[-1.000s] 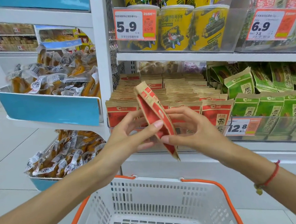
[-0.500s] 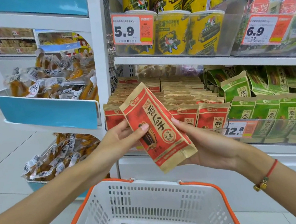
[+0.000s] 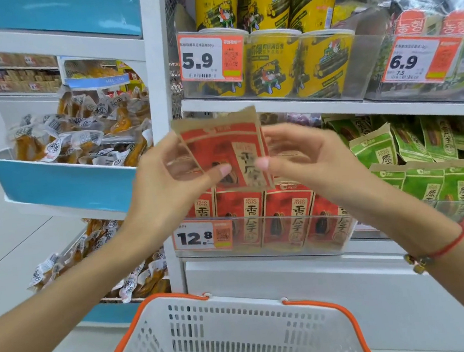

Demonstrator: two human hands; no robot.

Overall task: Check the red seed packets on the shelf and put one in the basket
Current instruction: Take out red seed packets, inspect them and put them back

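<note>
Between both hands, red packet

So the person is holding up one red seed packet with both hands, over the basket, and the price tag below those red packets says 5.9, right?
Not quite. The price tag below the shelved red packets reads 12.8 in the head view; 5.9 is on the shelf above, by the yellow tubs. The rest holds: left hand and right hand hold one red seed packet above the basket.

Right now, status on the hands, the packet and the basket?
Left hand and right hand both pinching one red seed packet, held upright before the shelf. White basket below, nothing visible inside. Path down unobstructed.
</note>
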